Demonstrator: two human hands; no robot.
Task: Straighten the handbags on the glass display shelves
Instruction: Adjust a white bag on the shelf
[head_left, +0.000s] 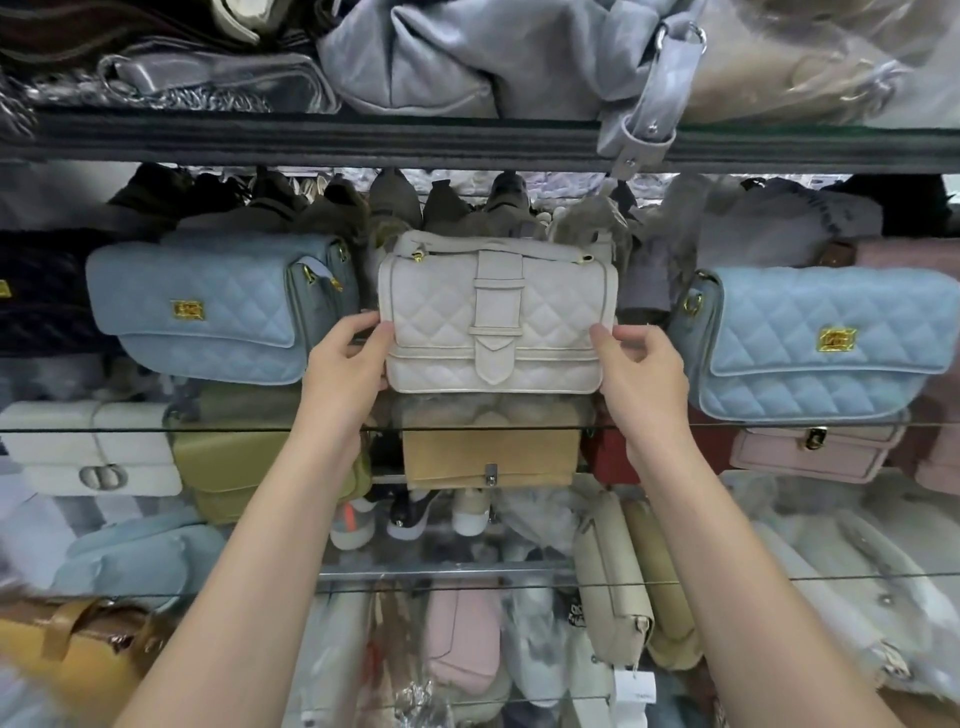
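Observation:
A cream quilted handbag (496, 322) with a buckle strap down its front stands upright in the middle of the glass shelf (208, 430). My left hand (350, 366) grips its lower left side and my right hand (636, 371) grips its lower right side. To its left lies a light blue quilted handbag (208, 312) with a gold clasp, turned slightly sideways. A second light blue quilted handbag (826, 343) sits to the right, tilted a little.
A dark shelf rail (363, 140) runs above, with a grey suede bag (467, 57) whose strap hangs down. Dark shoes fill the back of the middle shelf. Below are a white bag (93, 447), an olive bag (234, 457), a tan bag (491, 457) and a pink bag (810, 452).

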